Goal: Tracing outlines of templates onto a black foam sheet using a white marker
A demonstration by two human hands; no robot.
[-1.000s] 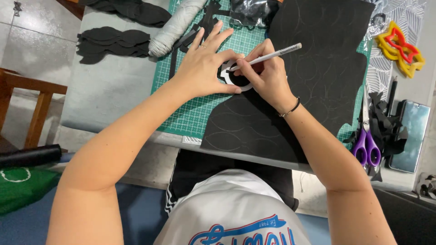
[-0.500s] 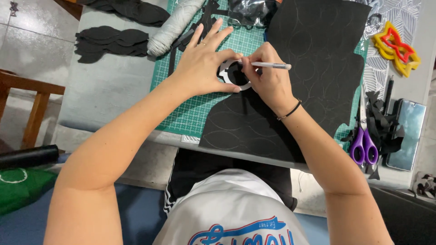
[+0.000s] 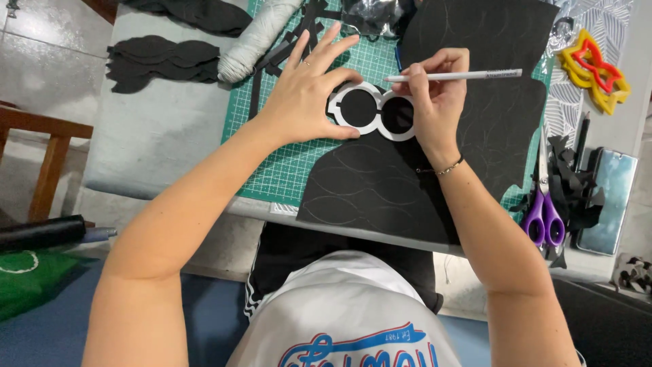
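Your left hand [image 3: 305,102] lies flat with fingers spread, thumb and forefinger pinning the white glasses-shaped template [image 3: 372,112] against the black foam sheet [image 3: 435,170]. The template sits near the sheet's left edge, at about 11 o'clock from the sheet's middle, with its two round openings showing black through them. Your right hand [image 3: 435,95] is closed around a white pencil [image 3: 455,76], held in a writing grip; the pencil lies nearly level, its tip pointing toward 9 o'clock over the template's right lens. Whether the tip touches the sheet, you cannot tell from here.

The sheet rests on a green cutting mat [image 3: 285,163] on the bench [image 3: 156,136]. Faint curved outlines already cover the part of the sheet nearest you, at 6 o'clock, and more run up its right side toward 2 o'clock, so by the look of it a good share of the tracing is done. The patch under the template is the one in hand, and none of the drawn shapes on this sheet looks cut out.

At 3 o'clock lie purple scissors [image 3: 545,217] among black offcuts. At 10 o'clock there is a stack of cut black pieces [image 3: 159,61], beside a roll of white cord [image 3: 255,44]. A yellow and red foam shape [image 3: 594,71] sits at 2 o'clock.
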